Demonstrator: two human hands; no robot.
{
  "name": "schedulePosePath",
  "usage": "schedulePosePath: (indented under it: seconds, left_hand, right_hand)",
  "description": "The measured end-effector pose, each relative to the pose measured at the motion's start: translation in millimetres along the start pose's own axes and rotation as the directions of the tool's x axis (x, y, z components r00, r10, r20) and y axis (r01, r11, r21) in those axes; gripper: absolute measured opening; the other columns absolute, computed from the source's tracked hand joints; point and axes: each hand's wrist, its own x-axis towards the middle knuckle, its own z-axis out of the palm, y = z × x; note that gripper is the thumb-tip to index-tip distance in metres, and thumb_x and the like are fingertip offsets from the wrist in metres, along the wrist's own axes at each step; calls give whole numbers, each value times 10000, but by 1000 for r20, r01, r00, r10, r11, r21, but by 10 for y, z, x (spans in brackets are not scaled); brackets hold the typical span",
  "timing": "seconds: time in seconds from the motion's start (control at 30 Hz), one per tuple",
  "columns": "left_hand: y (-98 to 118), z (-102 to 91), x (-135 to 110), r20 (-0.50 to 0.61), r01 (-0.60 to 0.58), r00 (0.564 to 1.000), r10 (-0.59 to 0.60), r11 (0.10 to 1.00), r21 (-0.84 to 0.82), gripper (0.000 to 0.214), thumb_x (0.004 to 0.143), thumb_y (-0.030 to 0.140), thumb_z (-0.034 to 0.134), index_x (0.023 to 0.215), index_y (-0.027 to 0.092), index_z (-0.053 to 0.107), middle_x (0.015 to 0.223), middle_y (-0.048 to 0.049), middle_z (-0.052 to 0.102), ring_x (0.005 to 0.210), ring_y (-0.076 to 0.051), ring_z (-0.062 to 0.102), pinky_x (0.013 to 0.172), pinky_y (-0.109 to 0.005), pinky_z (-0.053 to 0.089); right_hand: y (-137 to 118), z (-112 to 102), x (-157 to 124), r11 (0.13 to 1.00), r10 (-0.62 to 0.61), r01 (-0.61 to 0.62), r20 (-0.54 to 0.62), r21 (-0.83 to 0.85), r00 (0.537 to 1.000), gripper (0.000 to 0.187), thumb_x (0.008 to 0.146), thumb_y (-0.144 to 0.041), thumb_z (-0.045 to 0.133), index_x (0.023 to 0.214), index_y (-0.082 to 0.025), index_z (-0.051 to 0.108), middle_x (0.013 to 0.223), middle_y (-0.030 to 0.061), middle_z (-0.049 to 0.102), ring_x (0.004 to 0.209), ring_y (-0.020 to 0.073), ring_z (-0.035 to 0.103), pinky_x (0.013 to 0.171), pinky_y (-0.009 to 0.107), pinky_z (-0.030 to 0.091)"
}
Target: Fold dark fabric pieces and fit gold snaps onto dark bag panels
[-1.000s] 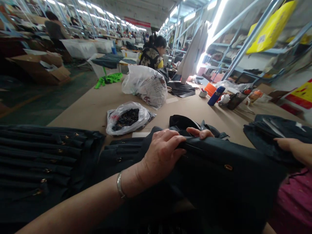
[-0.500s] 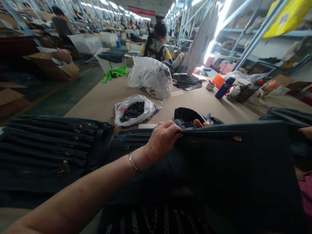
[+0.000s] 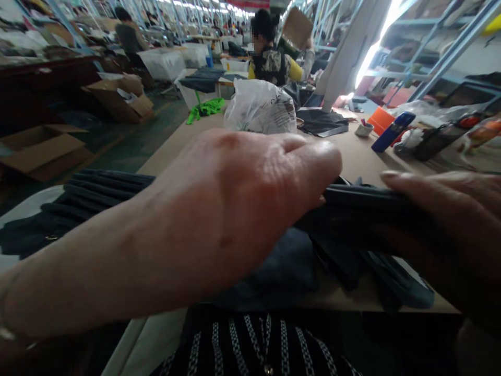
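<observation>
Raised close to the camera, my left hand [image 3: 250, 177] is closed on the near end of a dark bag panel [image 3: 360, 197]; its fingertips are mostly hidden. At the right, my right hand [image 3: 450, 209] pinches the same panel, thumb on top and fingers in shadow below. The panel is seen almost edge-on, as layered dark material between both hands. Beneath it, more dark fabric pieces [image 3: 403, 282] lie on the table near its front edge. To the left sits a stack of dark panels [image 3: 105, 183], partly covered by my left forearm.
A white plastic bag [image 3: 262, 107] stands on the brown table [image 3: 172, 143]. Farther right are a small cup [image 3: 364, 129], a blue bottle [image 3: 393, 131] and an orange item [image 3: 380, 121]. Open cardboard boxes [image 3: 43, 149] lie on the floor. A co-worker [image 3: 270, 62] sits beyond the table.
Both hands have lifted the panel closer to the camera, and it has turned from showing its zippered face to nearly edge-on. My right hand has come into fuller view. The co-worker now holds up a brown piece.
</observation>
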Motion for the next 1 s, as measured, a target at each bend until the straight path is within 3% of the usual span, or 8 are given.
schedulePosePath:
  seconds: [0.13,0.23,0.33,0.43,0.6,0.8,0.9,1.0]
  left_hand:
    - [-216,-108,-304,170,161,976,-134,975,-154,199,805,357,536,773,201,655,644,38,561,534,-74,488,527,-193,369]
    - [-541,76,-513,334,397,893,-303,879,-265,206,783,371,576,704,197,653,589,29,564,499,-93,469,483,-200,350]
    - [-891,473,-668,396,479,855,-335,805,-352,209,797,335,567,660,191,630,585,16,575,544,-116,505,519,-200,374]
    - [-1188,911,-745,429,490,821,-377,851,-190,212,820,320,529,671,193,610,618,8,592,595,-135,539,570,-214,383]
    - [-1489,1385,-717,435,421,740,-513,857,296,268,884,376,441,787,190,609,766,-63,663,733,-216,624,654,-286,420]
    - [-1611,1566,-684,431,401,709,-559,821,406,285,906,390,410,886,189,611,857,-90,682,788,-239,647,677,-310,440]
    - [-1539,1519,-682,406,364,736,-542,822,438,287,909,380,414,891,173,612,812,-97,669,750,-254,636,664,-340,438]
    - [-1342,1490,-659,280,258,845,-456,805,534,237,889,314,460,869,144,624,850,-131,643,845,-301,598,735,-414,422]
  right_hand:
    - [44,149,26,980,-158,118,265,162,951,302,854,-413,555,1146,-341,589,827,9,679,635,152,609,543,289,470]
    - [145,444,-43,872,-99,-208,576,443,812,218,853,-370,568,1052,-294,613,744,-20,653,572,123,584,480,229,454]
    - [241,911,-142,676,31,-604,803,421,595,241,866,-422,526,910,-206,624,722,-16,615,601,116,553,515,216,440]
    - [329,1433,-230,649,116,-695,863,308,491,338,871,-467,481,760,-165,586,631,-22,552,552,98,480,502,208,377]
    - [456,2029,-287,925,282,-376,757,-52,590,338,912,-389,406,698,-182,566,684,26,611,627,134,538,580,242,336]
    - [533,2169,-257,936,305,-335,728,-109,614,334,921,-398,392,703,-205,556,707,25,638,660,145,579,604,241,335]
    - [566,2161,-234,936,281,-346,729,-65,624,338,919,-389,402,685,-204,561,680,15,630,622,129,563,584,230,335]
    - [576,2182,-221,937,288,-340,733,-82,617,348,922,-387,398,698,-202,589,695,23,645,625,130,566,582,232,340]
